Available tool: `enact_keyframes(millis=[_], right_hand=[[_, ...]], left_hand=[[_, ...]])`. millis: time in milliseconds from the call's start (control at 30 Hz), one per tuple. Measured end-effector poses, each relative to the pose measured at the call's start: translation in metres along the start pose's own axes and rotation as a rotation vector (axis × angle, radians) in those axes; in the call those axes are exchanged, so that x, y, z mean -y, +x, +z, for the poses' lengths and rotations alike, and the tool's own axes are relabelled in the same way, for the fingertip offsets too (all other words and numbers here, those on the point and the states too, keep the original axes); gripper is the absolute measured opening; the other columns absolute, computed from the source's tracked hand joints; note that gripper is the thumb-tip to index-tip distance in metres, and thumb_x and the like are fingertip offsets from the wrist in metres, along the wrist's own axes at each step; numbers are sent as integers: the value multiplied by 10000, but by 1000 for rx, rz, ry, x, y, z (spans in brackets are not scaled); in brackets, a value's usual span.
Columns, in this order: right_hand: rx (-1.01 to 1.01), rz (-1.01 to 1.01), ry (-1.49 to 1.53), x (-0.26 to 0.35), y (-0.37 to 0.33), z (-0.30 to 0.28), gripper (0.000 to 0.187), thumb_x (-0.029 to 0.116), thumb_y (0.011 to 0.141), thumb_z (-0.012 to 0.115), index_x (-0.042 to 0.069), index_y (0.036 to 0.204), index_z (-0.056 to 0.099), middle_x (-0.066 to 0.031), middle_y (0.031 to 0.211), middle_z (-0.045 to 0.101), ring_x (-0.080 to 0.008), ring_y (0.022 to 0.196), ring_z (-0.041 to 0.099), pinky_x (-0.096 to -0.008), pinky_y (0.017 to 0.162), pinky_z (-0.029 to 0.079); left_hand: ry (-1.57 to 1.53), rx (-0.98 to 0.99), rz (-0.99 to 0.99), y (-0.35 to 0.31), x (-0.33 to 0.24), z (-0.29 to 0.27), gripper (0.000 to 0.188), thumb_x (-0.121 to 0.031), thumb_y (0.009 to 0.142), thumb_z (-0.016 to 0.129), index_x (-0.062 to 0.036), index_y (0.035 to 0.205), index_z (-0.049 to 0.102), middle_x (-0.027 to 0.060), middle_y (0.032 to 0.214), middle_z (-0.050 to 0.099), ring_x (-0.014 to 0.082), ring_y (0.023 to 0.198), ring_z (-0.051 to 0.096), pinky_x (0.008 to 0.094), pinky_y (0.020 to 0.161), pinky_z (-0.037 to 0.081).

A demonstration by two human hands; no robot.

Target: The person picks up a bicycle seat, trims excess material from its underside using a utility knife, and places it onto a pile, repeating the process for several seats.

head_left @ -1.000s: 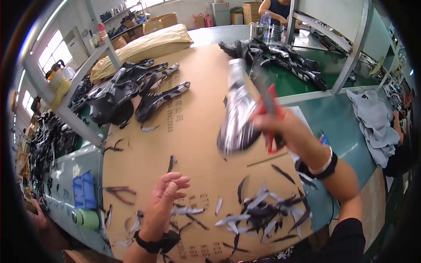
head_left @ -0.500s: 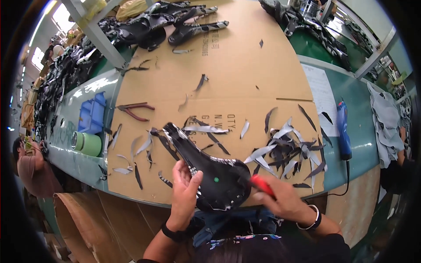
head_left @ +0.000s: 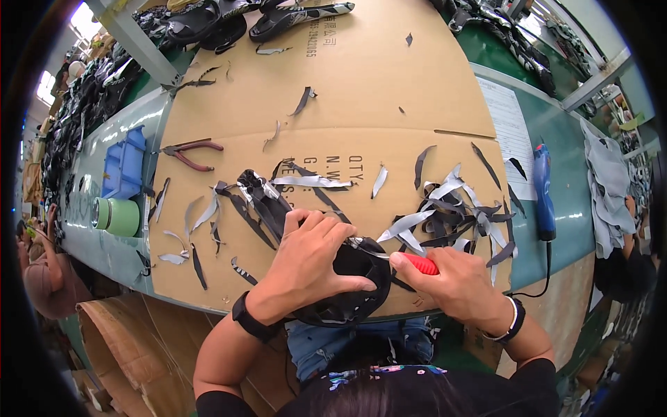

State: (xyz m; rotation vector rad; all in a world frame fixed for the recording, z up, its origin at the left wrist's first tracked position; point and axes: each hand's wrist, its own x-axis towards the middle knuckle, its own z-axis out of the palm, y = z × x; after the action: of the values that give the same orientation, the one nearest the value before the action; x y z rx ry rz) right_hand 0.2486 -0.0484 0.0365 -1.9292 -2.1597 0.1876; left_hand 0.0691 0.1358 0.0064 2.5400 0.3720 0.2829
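Directly under the nearer left hand (head_left: 309, 257), fingers curled, thumb spread, pinch unclear, lies the saddle (head_left: 358, 265), long axis running away-left; right of those fingers, the right hand (head_left: 455, 281) grips the tool (head_left: 421, 263).

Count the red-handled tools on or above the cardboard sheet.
2: pliers on the left side of the cardboard sheet, and a tool in the right hand, at the edge of the black piece. Others could lie hidden under the scraps.

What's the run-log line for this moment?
left hand: on black saddle | right hand: grip on red-handled tool | nearby: scrap strips, pliers
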Motion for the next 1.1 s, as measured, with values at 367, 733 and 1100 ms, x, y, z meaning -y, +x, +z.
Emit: enact_keyframes(millis=[367, 733, 1100], right_hand=[[-45, 445, 327, 59, -50, 52, 659, 63, 851, 568, 223, 1455, 361, -131, 730, 522, -337, 521, 544, -435, 448, 437], [-515, 223, 548, 59, 11, 32, 544, 44, 834, 701, -42, 1302, 438, -222, 1100, 622, -289, 863, 683, -359, 721, 542], [-375, 696, 867, 31, 13, 37, 394, 87, 825, 652, -4, 1183, 514, -150, 861, 616, -290, 749, 627, -360, 665, 502]], left_hand=[[-7, -8, -1, 2, 3, 3, 667, -541, 589, 804, -30, 982, 631, 78, 899, 574, 245, 927, 523, 392, 923, 316], [204, -156, -172, -34, -54, -6, 577, -446, 671, 781, -32, 1014, 572, 101, 871, 514, 277, 885, 468, 404, 836, 309], [215, -369, -495, -51, -28, 19, 633, -522, 696, 773, -50, 1065, 567, 74, 947, 569, 256, 891, 517, 394, 838, 317]])
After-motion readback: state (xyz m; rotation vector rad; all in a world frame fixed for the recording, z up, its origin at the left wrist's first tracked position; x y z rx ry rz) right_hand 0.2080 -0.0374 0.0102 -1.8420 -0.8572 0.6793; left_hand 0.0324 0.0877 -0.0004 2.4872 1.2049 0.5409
